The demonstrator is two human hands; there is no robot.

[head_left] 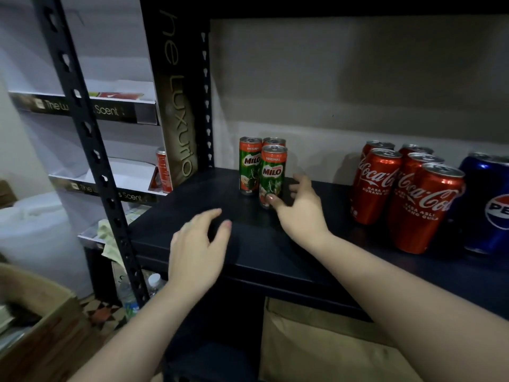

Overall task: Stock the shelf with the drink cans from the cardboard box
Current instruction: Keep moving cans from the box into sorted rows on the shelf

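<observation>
Both forearms reach in from the bottom edge toward the dark shelf (248,244). Left hand (197,244) hovers over the shelf's front part, fingers loosely curved, its grip released and holding nothing. Right hand (298,208) sits just beside the front Milo can (272,176); the thumb tip seems to touch the can's base, though the fingers are spread and not wrapped round it. Two more Milo cans (250,165) stand upright close behind. Well to the right stand red Coca-Cola cans (425,208) and a blue Pepsi can (489,205). A cardboard box (52,321) shows at lower left.
</observation>
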